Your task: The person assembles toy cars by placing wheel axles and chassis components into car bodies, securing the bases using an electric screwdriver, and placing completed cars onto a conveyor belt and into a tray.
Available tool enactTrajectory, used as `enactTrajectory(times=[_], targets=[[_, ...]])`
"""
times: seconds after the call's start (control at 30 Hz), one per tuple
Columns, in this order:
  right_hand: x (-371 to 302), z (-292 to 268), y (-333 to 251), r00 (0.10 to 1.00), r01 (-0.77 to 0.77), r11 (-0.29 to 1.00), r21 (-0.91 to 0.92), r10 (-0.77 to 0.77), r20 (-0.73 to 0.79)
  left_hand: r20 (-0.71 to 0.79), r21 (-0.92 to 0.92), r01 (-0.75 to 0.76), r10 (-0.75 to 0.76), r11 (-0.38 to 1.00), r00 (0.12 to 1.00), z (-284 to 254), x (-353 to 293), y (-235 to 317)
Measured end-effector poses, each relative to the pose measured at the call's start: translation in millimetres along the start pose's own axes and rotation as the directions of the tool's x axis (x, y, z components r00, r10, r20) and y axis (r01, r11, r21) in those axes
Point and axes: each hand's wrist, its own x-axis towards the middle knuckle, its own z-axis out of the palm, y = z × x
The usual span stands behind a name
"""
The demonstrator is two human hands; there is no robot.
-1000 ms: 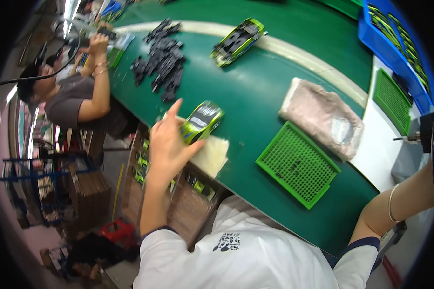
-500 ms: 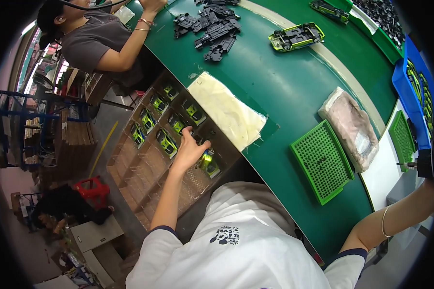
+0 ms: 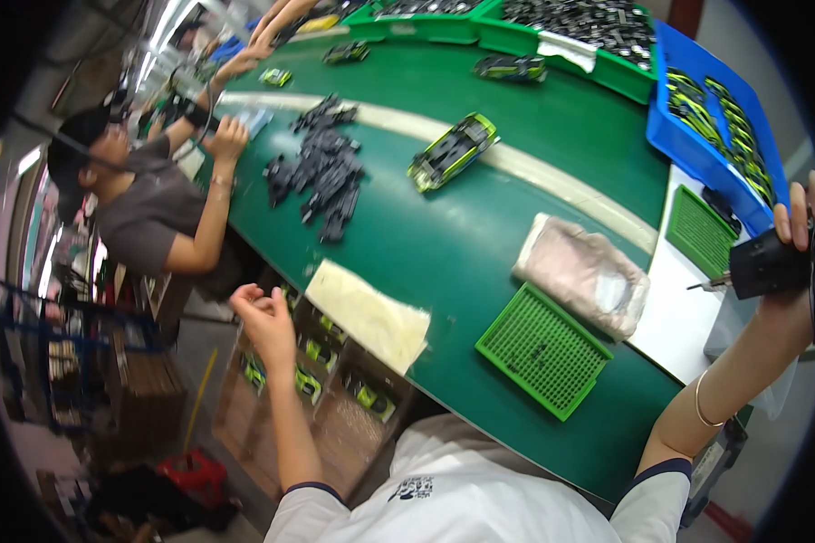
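Note:
My left hand (image 3: 264, 324) is raised above a cardboard box (image 3: 340, 434), its fingers loosely bent and apart, with nothing visible in them. Divided into compartments, the box holds several green-and-black toy cars (image 3: 369, 395), and my forearm hides part of it. At the far right, my right hand (image 3: 795, 217) is wrapped round a black electric screwdriver (image 3: 759, 264), whose thin metal tip points left. On the green bench (image 3: 398, 262) lies an upturned toy car (image 3: 453, 152), its black underside showing. Left of that car is a pile of black chassis parts (image 3: 321, 167).
A cream cloth (image 3: 369, 312) lies at the bench edge. Nearer me are a green perforated tray (image 3: 545, 351) and a cloth-lined tray (image 3: 581, 271). A blue bin (image 3: 697, 136) of green parts and green bins (image 3: 598, 68) of dark parts stand behind. A co-worker (image 3: 154, 204) works at left.
My left hand has risen out of the box and moved left and away from me. The view has turned, bringing more of the far bench and my right hand's fingers into sight.

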Motion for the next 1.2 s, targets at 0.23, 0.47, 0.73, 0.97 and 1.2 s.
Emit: enactTrajectory(times=[0.23,0.47,0.73,0.97,1.2], targets=[[6.1,34.9,-3.5,0.947,0.288,0.956,-0.065,-0.294,-0.132,0.341,-0.303,-0.668,0.732,0.68,0.59,128.8,90.2,141.6],[-2.9,34.8,1.2,0.896,0.345,0.92,-0.186,-0.382,-0.227,0.376,-0.35,-0.862,0.898,0.367,0.229,357.0,173.6,210.9],[-3.9,29.8,2.0,0.819,0.356,0.89,-0.284,-0.443,-0.363,0.734,-0.225,-0.888,0.669,0.401,0.116,395.2,159.9,241.2],[-0.1,26.1,19.3,0.843,0.484,0.845,-0.228,-0.52,-0.136,0.369,-0.673,-0.718,0.922,0.179,-0.115,249.3,54.9,254.7],[-7.0,35.4,32.0,0.894,0.396,0.898,-0.19,-0.424,-0.144,0.349,-0.789,-0.599,0.903,0.139,-0.251,178.3,-21.1,215.2]])
